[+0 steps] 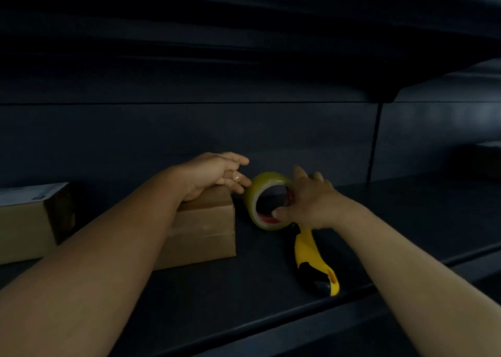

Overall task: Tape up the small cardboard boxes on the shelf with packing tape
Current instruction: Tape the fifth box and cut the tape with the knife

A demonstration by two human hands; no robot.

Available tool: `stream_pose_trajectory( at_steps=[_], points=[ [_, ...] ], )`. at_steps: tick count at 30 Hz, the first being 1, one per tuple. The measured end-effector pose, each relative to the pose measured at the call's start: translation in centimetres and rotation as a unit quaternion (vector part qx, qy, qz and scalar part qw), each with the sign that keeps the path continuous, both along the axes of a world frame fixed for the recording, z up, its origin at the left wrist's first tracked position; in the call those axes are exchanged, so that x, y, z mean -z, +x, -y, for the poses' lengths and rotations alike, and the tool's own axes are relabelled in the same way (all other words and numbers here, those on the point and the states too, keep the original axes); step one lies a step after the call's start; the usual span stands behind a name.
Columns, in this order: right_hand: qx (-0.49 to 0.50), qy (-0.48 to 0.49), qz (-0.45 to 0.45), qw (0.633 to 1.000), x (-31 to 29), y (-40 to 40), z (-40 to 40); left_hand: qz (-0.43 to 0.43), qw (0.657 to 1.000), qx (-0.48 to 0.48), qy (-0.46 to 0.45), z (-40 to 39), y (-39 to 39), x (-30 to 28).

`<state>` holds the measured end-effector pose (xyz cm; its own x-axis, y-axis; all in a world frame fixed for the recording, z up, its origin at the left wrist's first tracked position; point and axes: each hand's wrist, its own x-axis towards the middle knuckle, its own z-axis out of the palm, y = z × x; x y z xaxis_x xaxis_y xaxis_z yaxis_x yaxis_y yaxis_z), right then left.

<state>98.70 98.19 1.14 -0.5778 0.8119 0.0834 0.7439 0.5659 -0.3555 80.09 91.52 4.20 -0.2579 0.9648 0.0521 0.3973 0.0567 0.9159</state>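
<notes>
I am looking down along two bare forearms into a dim, dark shelf (406, 221). My left hand (214, 173) is lying on top of a small cardboard box (206, 229), palm down, fingers relaxed and reaching just past the box's far right corner toward the tape. I judge it is resting there to pin the box down and keep it from sliding while tape goes on.

My right hand (309, 199) is gripping a roll of packing tape (267, 201), which is standing on edge on the shelf just to the right of the box. The thumb is hooking into the roll's open centre while the fingers are wrapping over its outer rim. That hold looks suited to letting the roll turn as tape is pulled off. I cannot tell whether a loose end of tape is already stuck to the box.

A yellow and black utility knife (315, 262) is lying flat on the shelf below the right hand, near the front edge, probably kept close for cutting the strip.

A second cardboard box (27, 226) with a pale label on top is sitting at the far left, just beside the first.

Both boxes are closed, so their contents are hidden. The near box is showing a faint band across its front face, possibly tape.
</notes>
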Motion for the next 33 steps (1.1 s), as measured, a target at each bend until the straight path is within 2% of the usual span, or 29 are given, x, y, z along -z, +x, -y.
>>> stream_pose_trajectory(
  at_steps=[12,23,28,33],
  points=[
    [0.098,-0.059,0.091,0.989,1.6,0.5,3.5,-0.006,1.000,-0.003,0.000,0.2,0.4,0.3],
    [0.073,-0.092,0.107,0.987,-1.1,3.2,5.9,-0.024,1.000,0.001,-0.006,0.0,0.3,0.3],
    [0.054,-0.150,0.077,0.984,-2.0,4.8,6.9,-0.022,1.000,0.003,-0.010,-0.2,0.2,0.2],
    [0.060,-0.153,-0.010,0.986,-2.8,5.5,6.9,0.027,1.000,-0.005,0.004,-0.2,0.0,0.1]
  ],
)
